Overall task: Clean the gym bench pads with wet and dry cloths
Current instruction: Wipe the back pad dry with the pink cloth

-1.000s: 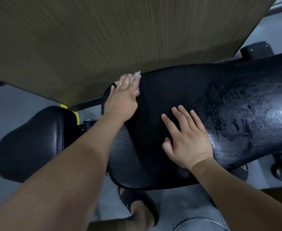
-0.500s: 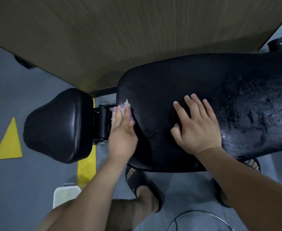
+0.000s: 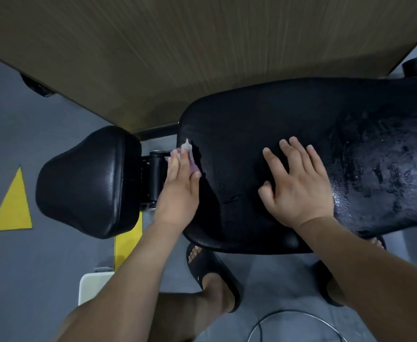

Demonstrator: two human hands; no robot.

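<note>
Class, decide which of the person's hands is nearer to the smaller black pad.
Left. The left hand presses a cloth on the end of the large pad, across the gap from the smaller pad; the right hand lies flat farther along it.

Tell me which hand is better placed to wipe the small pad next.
Left, probably: left hand presses the cloth on the big pad, nearest the small pad; right hand lies flat, clothless.

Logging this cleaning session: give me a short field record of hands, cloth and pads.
left hand: straight fingers press the cloth on the long pad's left end
right hand: flat, fingers spread, on the long pad
cloth: purple and white, mostly covered
long pad: wet-looking streaks on its right part
small pad: left of it, untouched
</note>
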